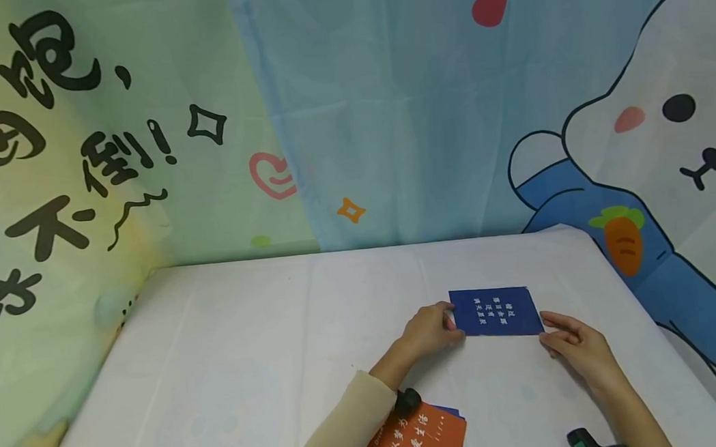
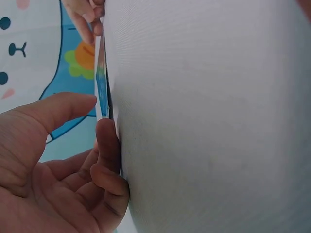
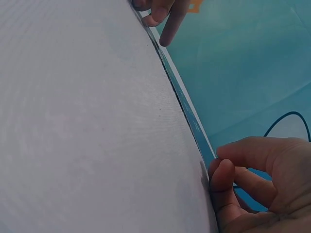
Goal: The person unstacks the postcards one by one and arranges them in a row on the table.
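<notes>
A dark blue card [image 1: 493, 312] with white writing lies at the right side of the white table. My left hand [image 1: 433, 329] holds its left end, one fingertip by the upper corner and the thumb by the lower one. At the lower right corner, my right hand [image 1: 577, 347] pinches the edge between thumb and forefinger. Both wrist views show the card edge-on as a thin strip close to the tabletop. Curled fingers of the left hand [image 2: 77, 165] rest along the table in the left wrist view.
An orange card [image 1: 429, 434] with white writing lies over something blue near the front edge, partly covered by my left sleeve [image 1: 351, 415]. A white cloth [image 1: 230, 354] covers the table. Behind hangs a printed curtain [image 1: 388, 112] with a cartoon bear.
</notes>
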`<state>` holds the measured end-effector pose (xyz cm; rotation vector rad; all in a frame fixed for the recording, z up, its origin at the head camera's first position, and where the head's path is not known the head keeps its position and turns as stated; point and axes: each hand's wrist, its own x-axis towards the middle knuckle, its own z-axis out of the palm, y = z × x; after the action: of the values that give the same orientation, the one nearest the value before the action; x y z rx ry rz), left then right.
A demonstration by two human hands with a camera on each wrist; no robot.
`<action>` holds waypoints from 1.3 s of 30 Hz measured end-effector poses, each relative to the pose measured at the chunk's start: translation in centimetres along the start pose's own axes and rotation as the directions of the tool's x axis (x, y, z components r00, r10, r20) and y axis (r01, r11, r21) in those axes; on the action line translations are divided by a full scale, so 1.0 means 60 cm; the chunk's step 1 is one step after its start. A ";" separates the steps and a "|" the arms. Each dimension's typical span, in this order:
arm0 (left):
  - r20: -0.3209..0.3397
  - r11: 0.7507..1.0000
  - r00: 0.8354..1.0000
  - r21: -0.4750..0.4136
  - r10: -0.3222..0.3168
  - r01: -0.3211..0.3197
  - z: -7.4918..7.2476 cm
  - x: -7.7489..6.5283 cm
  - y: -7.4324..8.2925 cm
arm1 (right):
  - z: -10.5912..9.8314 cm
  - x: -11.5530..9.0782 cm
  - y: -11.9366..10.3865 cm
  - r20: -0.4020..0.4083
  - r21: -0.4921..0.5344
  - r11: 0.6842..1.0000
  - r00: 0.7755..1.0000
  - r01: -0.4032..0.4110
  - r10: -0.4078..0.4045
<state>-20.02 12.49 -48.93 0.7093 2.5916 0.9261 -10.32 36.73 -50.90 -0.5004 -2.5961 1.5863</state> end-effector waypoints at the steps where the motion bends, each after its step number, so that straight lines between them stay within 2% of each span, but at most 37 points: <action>1: 0.001 1.000 1.000 -0.006 -0.007 0.007 0.000 -0.001 0.000 | 0.001 0.000 0.000 0.000 -0.002 1.000 1.000 -0.005 0.005; 6: 0.000 0.999 1.000 -0.037 -0.025 0.025 -0.003 -0.002 -0.002 | 0.002 0.000 0.001 -0.005 0.000 1.000 1.000 0.006 -0.006; 12: -0.036 0.995 0.999 -0.093 -0.028 0.024 -0.014 -0.004 -0.002 | 0.000 0.000 -0.001 -0.022 0.001 1.000 1.000 0.010 -0.010; 18: -0.055 0.995 0.998 -0.103 -0.023 0.018 -0.027 -0.009 -0.003 | 0.002 -0.004 -0.006 -0.014 0.019 0.999 0.999 -0.039 0.040; 22: -0.063 0.995 0.998 -0.099 0.005 -0.011 -0.034 -0.017 -0.007 | 0.004 -0.012 -0.012 0.042 0.010 0.993 0.992 -0.118 0.118; 25: -0.066 0.994 0.998 -0.107 0.022 -0.029 -0.039 -0.025 -0.011 | 0.004 -0.019 -0.020 0.099 -0.008 0.989 0.985 -0.144 0.144; 28: -0.069 0.990 0.997 -0.132 0.037 -0.046 -0.044 -0.032 -0.016 | 0.006 -0.027 -0.028 0.141 -0.017 0.991 0.981 -0.135 0.136; 34: -0.083 0.977 0.991 -0.178 0.100 -0.114 -0.053 -0.049 -0.028 | 0.014 -0.040 -0.042 0.161 -0.005 0.990 0.977 -0.140 0.139; 39: -0.130 0.968 0.975 -0.153 0.179 -0.198 -0.065 -0.069 -0.038 | 0.024 -0.052 -0.053 0.182 0.026 0.993 0.977 -0.119 0.113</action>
<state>-19.05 6.73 -47.03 0.8925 2.5385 1.2583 -8.48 33.24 -48.46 -0.5387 -2.7070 1.7915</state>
